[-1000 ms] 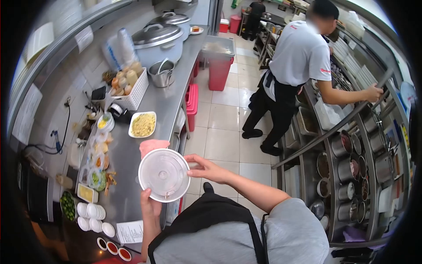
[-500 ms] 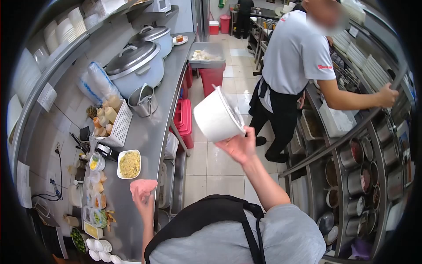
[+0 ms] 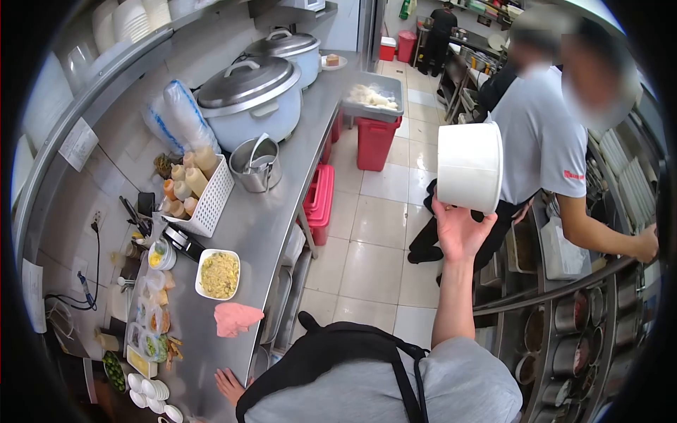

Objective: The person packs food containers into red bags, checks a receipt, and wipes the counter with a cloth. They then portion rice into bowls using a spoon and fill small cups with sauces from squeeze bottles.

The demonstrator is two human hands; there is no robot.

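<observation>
My right hand [image 3: 462, 229] holds a round white tub [image 3: 468, 168] up over the aisle, tilted on its side. The thumb and fingers grip its lower side, and the tub's inside is hidden from me. My left hand [image 3: 229, 385] rests on the edge of the steel counter [image 3: 247, 225], fingers spread and holding nothing. Just above it on the counter lies a crumpled pink cloth [image 3: 236, 319], apart from the hand. Beyond the cloth stands a square white bowl [image 3: 202, 289] filled with yellow fried rice [image 3: 220, 273].
A rice cooker [image 3: 250, 102], steel pitcher [image 3: 255, 166] and white basket [image 3: 215, 201] of sauce bottles line the counter. A red bin [image 3: 379, 144] stands in the aisle under a grey tub [image 3: 377, 113]. A co-worker in a grey shirt [image 3: 543, 134] stands close on the right.
My left hand has let go of the pink cloth and moved back to the counter edge. My right hand has carried the white tub rightward and turned it. The view has shifted.
</observation>
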